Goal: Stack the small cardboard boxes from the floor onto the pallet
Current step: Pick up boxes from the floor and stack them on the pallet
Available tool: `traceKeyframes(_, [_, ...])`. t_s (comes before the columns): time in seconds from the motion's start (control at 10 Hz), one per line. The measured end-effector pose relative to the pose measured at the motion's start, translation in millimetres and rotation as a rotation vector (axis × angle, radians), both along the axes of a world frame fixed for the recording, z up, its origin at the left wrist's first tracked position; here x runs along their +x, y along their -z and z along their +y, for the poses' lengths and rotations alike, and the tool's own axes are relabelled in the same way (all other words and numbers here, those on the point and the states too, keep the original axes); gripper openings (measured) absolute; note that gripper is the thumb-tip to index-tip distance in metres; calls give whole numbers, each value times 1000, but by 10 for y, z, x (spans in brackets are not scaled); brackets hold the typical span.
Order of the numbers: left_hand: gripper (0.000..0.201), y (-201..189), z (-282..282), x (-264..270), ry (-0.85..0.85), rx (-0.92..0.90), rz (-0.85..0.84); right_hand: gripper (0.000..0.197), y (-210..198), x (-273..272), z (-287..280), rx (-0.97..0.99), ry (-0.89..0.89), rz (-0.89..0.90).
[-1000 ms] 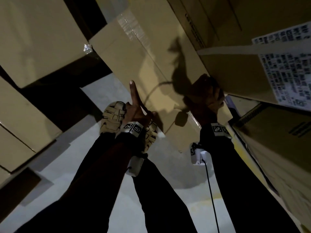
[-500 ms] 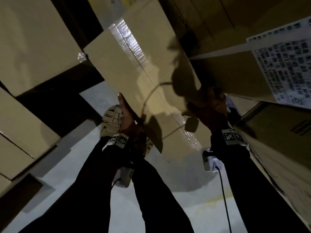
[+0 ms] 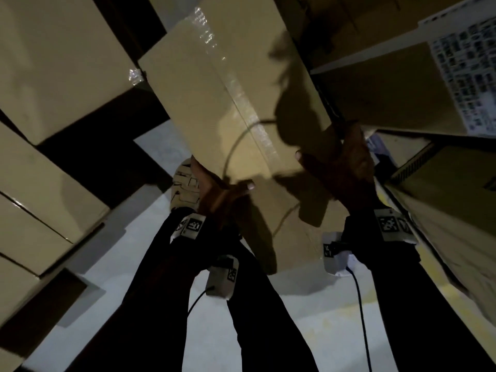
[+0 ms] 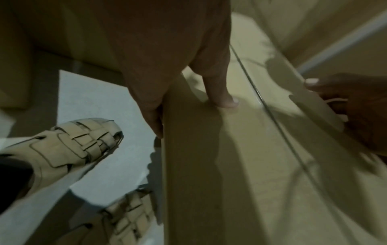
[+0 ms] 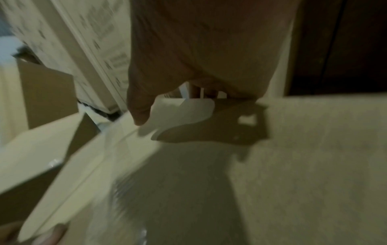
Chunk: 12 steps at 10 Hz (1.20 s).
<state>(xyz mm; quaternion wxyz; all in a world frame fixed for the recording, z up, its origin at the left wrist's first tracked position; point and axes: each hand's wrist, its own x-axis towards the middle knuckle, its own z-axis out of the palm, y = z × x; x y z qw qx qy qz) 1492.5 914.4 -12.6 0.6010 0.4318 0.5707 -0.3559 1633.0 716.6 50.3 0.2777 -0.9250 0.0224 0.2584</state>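
Head view: a taped cardboard box [image 3: 214, 103] is held up off the grey floor [image 3: 308, 331] between both hands. A second ago the left hand [image 3: 214, 191] pointed one finger up beside the box; now its thumb lies flat on the top face at the near left edge, palm against the side. The right hand [image 3: 346, 159] has moved onto the near right corner, thumb over the top, fingers wrapped behind. The box itself sits larger and closer than before. Stacked boxes [image 3: 53, 63] stand to the left, and a box with a printed label [image 3: 467, 71] crowds the right, just beside the right hand (little room there).

Left wrist view: the left hand [image 4: 167, 69] clamps the box's [image 4: 230, 157] edge, thumb on top, fingers down the side. Two woven beige sandals [image 4: 69, 145] stand on the floor [image 4: 90, 102] below.

Right wrist view (blurred): the right hand [image 5: 199, 58] grips the box [image 5: 303, 157] at its edge, thumb on the top face; the labelled box [image 5: 69, 38] stands close behind.
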Motion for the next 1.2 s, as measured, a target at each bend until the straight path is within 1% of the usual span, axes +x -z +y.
traceKeyframes(0.1, [38, -590, 56, 72, -194, -19, -57, 81, -426, 22, 113, -29, -37, -67])
traceKeyframes(0.2, [92, -909, 227, 9, -245, 88, -317, 77, -845, 47, 282, 12, -29, -187])
traceKeyframes(0.3, [119, -1215, 420, -98, -126, 265, -554, 96, -1226, 13, 368, 18, -59, -53])
traceKeyframes(0.4, [109, -1665, 673, -184, -30, 346, -707, 102, -1646, -127, 462, 13, -45, -64])
traceKeyframes(0.5, [107, -2185, 936, -202, 27, 393, -800, 106, -2081, -384, 621, 42, 21, -15])
traceKeyframes(0.6, [109, -2762, 1141, -302, 66, 457, -851, 110, -2608, -671, 796, 216, 173, 6])
traceKeyframes(0.7, [114, -3367, 1326, -431, 82, 512, -877, 102, -3170, -891, 965, 352, 307, 19])
traceKeyframes(0.8, [116, -3952, 1457, -539, 73, 540, -942, 89, -3828, -1055, 1161, 461, 346, -11])
traceKeyframes(0.9, [121, -4530, 1538, -700, 19, 570, -1008, 84, -4541, -1122, 1301, 584, 345, -21])
traceKeyframes(1.0, [126, -4999, 1563, -885, -61, 590, -1059, 68, -5100, -1124, 1291, 644, 202, 8])
traceKeyframes(1.1, [126, -5485, 1532, -1119, -102, 654, -1101, 63, -5490, -1242, 1175, 726, 150, -8])
traceKeyframes(1.2, [127, -5938, 1406, -1449, -183, 743, -1129, 94, -5834, -1499, 1137, 738, -10, -127])
